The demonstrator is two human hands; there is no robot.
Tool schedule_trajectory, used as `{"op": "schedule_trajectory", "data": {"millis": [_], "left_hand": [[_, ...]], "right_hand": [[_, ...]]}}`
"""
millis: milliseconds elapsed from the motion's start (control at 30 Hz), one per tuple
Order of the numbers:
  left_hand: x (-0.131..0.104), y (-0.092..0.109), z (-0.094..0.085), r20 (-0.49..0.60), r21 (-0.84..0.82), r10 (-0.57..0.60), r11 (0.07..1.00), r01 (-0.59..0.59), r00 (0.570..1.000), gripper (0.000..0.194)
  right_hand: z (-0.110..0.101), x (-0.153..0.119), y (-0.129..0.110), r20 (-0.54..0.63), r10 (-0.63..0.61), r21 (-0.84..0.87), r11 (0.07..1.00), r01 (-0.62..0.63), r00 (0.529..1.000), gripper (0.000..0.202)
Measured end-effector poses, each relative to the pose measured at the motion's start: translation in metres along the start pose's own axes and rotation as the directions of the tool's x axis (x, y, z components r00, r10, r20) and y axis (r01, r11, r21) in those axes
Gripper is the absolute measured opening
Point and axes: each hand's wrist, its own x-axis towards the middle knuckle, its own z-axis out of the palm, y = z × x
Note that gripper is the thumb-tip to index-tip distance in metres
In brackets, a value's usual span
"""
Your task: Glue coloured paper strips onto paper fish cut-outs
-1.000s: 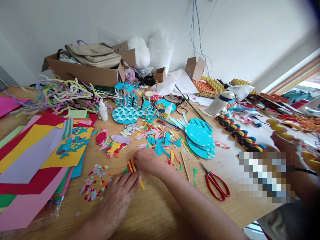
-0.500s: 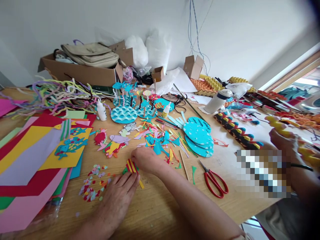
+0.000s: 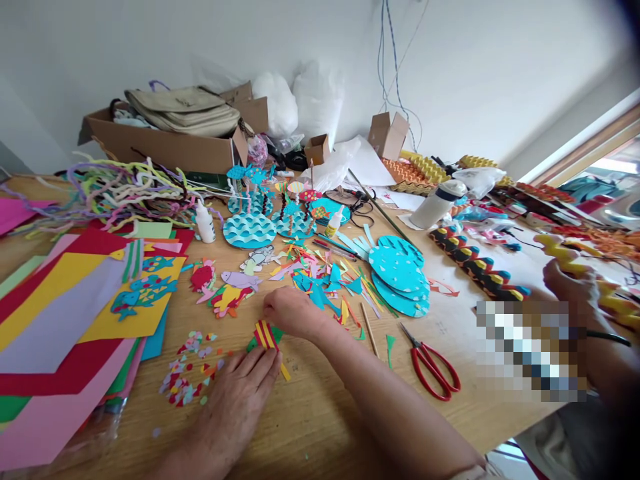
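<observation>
A small paper cutout (image 3: 266, 335), green with red and yellow stripes, lies on the table in front of me. My left hand (image 3: 250, 377) lies flat on its near edge, fingers stretched out. My right hand (image 3: 295, 312) hovers just beyond the cutout with its fingers curled together in a closed shape; whatever they hold, if anything, is hidden. A yellow paper strip (image 3: 285, 371) pokes out beside my left fingertips. Small confetti-like paper bits (image 3: 187, 373) lie left of my left hand. Paper fish shapes (image 3: 230, 297) rest past both hands.
Red-handled scissors (image 3: 434, 370) and a wooden stick (image 3: 370, 329) lie to the right. Stacked blue ovals (image 3: 400, 273), paper scraps (image 3: 320, 280) and glue bottles (image 3: 205, 222) stand or lie farther back. Coloured sheets (image 3: 55, 313) cover the left. Another person's hand (image 3: 573, 283) is at the right.
My right hand has drawn slightly away from the striped cutout, so more of its green right side shows. My left hand stays on it. The view has shifted a little.
</observation>
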Motion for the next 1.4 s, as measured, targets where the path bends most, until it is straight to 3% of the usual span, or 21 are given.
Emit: {"op": "schedule_trajectory", "data": {"millis": [200, 333, 433, 533, 667, 800, 867, 933, 1000, 1067, 1200, 1400], "left_hand": [[0.0, 0.003, 0.0, -0.011, 0.013, -0.021, 1.0, 0.021, 1.0, 0.047], [0.002, 0.003, -0.002, -0.06, 0.024, -0.025, 0.999, 0.027, 0.998, 0.047], [0.001, 0.001, -0.003, -0.04, 0.034, 0.011, 0.999, -0.01, 0.999, 0.05], [-0.003, 0.0, -0.005, -0.015, -0.012, 0.013, 1.0, -0.014, 1.0, 0.052], [-0.003, -0.008, -0.015, -0.03, -0.14, -0.075, 0.988, 0.07, 0.997, 0.052], [0.016, -0.031, -0.028, -0.001, -0.35, -0.107, 0.931, 0.1, 0.994, 0.049], [0.028, -0.041, -0.028, 0.032, -0.431, -0.157, 0.889, 0.155, 0.987, 0.045], [0.038, -0.048, -0.025, 0.065, -0.486, -0.185, 0.853, 0.193, 0.981, 0.042], [0.043, -0.05, -0.019, 0.094, -0.519, -0.182, 0.83, 0.204, 0.979, 0.042], [0.043, -0.051, -0.014, 0.111, -0.535, -0.17, 0.82, 0.203, 0.979, 0.042], [0.041, -0.05, -0.01, 0.13, -0.544, -0.151, 0.816, 0.198, 0.98, 0.042], [0.04, -0.049, -0.01, 0.144, -0.529, -0.134, 0.827, 0.19, 0.981, 0.044]], "right_hand": [[0.003, -0.008, -0.002, 0.057, -0.031, 0.014, 0.999, 0.031, 0.998, 0.027], [0.002, -0.005, -0.002, 0.003, 0.044, 0.047, 0.998, -0.044, 0.999, 0.03], [0.0, -0.011, 0.003, -0.031, 0.034, 0.111, 0.993, -0.03, 0.999, 0.028], [0.005, -0.024, 0.008, -0.047, 0.027, 0.186, 0.982, -0.018, 0.999, 0.024], [0.017, -0.04, 0.013, -0.063, 0.103, 0.333, 0.94, -0.076, 0.993, 0.024], [0.03, -0.044, 0.016, -0.018, 0.144, 0.651, 0.753, -0.097, 0.989, 0.024], [0.037, -0.045, 0.017, 0.037, 0.121, 0.808, 0.581, -0.102, 0.992, 0.025], [0.044, -0.048, 0.016, 0.109, 0.069, 0.962, 0.246, -0.122, 0.992, 0.023], [0.05, -0.052, 0.014, 0.15, -0.007, 0.983, -0.102, -0.15, 0.989, 0.026], [0.054, -0.055, 0.011, 0.157, -0.046, 0.946, -0.28, -0.163, 0.987, 0.033], [0.057, -0.054, 0.007, 0.138, -0.047, 0.892, -0.429, -0.145, 0.989, 0.033], [0.063, -0.055, 0.005, 0.161, -0.061, 0.854, -0.492, -0.17, 0.985, 0.035]]}}
